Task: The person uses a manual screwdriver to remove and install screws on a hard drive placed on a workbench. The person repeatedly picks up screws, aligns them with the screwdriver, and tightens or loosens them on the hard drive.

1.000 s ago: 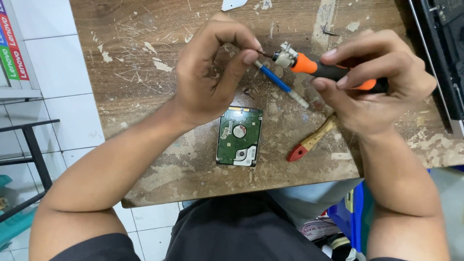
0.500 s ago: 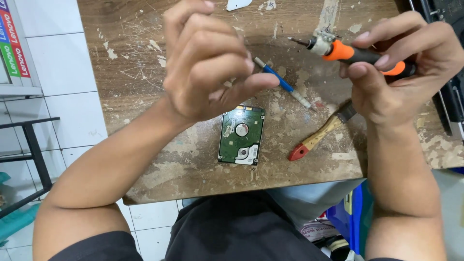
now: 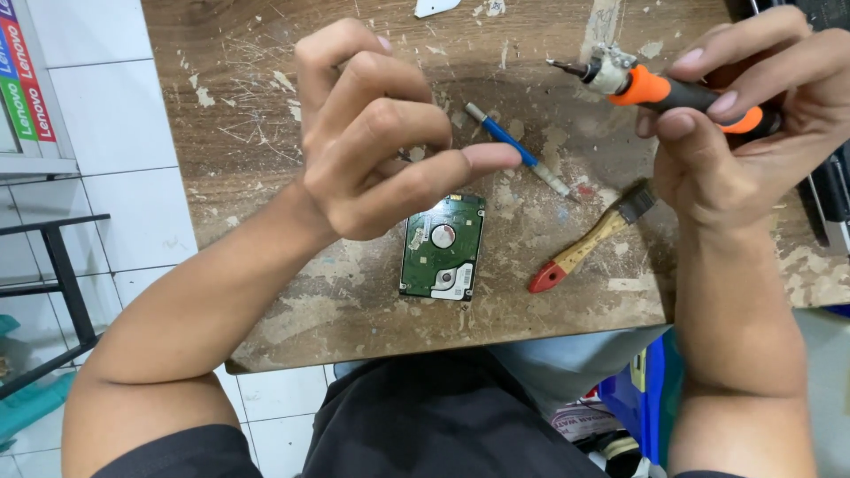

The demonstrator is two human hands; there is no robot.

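Right hand (image 3: 753,133): fingers clamped on orange-handled screwdriver (image 3: 660,88), raised over bench (image 3: 266,133). Left hand (image 3: 381,133): fingers curled, whether pinching anything unclear. Hard drive (image 3: 443,248) flat beneath left hand, untouched; blue tool (image 3: 518,159), brush (image 3: 589,248) alongside.

— What is the desk (image 3: 266,133) made of?
— Brown wood, rough and scratched, its pale coating flaking off.
— And the screwdriver (image 3: 673,93)?
— Matt black and glossy orange plastic grip, bare metal tip.
— The hard drive (image 3: 443,248)?
— Green circuit board, shiny metal disc.
— The brush (image 3: 589,243)?
— Smooth varnished wood, red-tipped.
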